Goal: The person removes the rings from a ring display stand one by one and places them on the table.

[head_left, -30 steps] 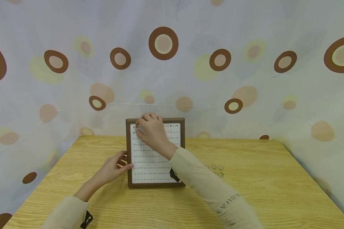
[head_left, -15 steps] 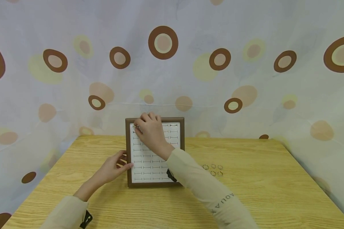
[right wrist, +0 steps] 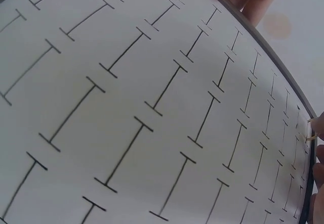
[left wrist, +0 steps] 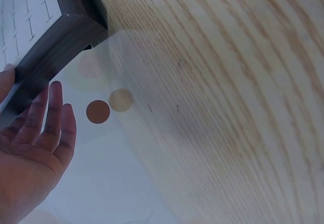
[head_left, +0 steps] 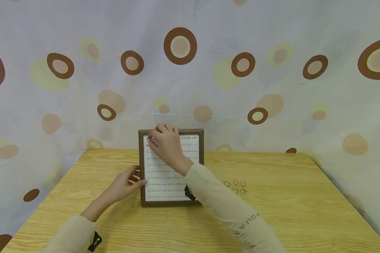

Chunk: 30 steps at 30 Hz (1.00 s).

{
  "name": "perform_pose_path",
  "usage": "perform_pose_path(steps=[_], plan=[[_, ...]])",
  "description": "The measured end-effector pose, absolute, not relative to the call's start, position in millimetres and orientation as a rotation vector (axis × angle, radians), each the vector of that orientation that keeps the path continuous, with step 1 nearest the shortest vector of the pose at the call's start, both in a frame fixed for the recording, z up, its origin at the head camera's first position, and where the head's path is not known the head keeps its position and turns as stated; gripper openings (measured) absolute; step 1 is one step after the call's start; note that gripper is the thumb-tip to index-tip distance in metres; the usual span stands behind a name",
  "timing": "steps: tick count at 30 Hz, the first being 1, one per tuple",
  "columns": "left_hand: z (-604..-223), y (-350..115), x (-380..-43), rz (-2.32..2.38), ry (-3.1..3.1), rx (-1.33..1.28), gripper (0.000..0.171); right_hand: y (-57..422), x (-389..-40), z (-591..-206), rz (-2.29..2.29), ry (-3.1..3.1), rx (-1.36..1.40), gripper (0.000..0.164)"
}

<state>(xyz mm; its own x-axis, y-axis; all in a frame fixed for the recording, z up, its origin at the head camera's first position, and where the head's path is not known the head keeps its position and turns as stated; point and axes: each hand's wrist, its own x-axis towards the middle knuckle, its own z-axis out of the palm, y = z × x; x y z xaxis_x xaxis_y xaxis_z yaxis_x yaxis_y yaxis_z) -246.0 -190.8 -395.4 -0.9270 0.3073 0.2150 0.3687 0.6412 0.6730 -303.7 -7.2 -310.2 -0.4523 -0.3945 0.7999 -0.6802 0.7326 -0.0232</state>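
Note:
A ring display board point(head_left: 156, 172) stands upright on the table, white with rows of short slits inside a brown frame. My left hand point(head_left: 126, 184) grips its left edge, thumb on the front and the other fingers reaching behind; the left wrist view shows those fingers point(left wrist: 53, 115) slightly bent. At the top left slit my right hand point(head_left: 169, 146) pinches a small gold-coloured ring point(head_left: 149, 140) between thumb and forefinger. Only slivers of that ring point(right wrist: 312, 138) show at the far edge of the right wrist view. The right hand covers part of the upper rows.
Several rings point(head_left: 235, 183) lie in two short rows on the wooden table point(head_left: 288, 211), right of the board. My right sleeve point(head_left: 225, 203) crosses in front of the board's lower right corner. A patterned curtain point(head_left: 190, 91) hangs behind and at both sides.
My right hand and forearm have shifted slightly left, with the fingers closer over the top left slit. More of the rings on the table now show beside the sleeve. The left hand keeps its place.

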Motion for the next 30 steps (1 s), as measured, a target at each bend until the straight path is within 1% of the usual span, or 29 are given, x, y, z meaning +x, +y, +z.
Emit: perform_pose_path(steps=[30], plan=[[-395.7,-191.4,-246.3,-1.15,-2.769,-0.586,0.046,1.5,-299.5,-304.6,0.648,-2.086,0.929,0.005]])
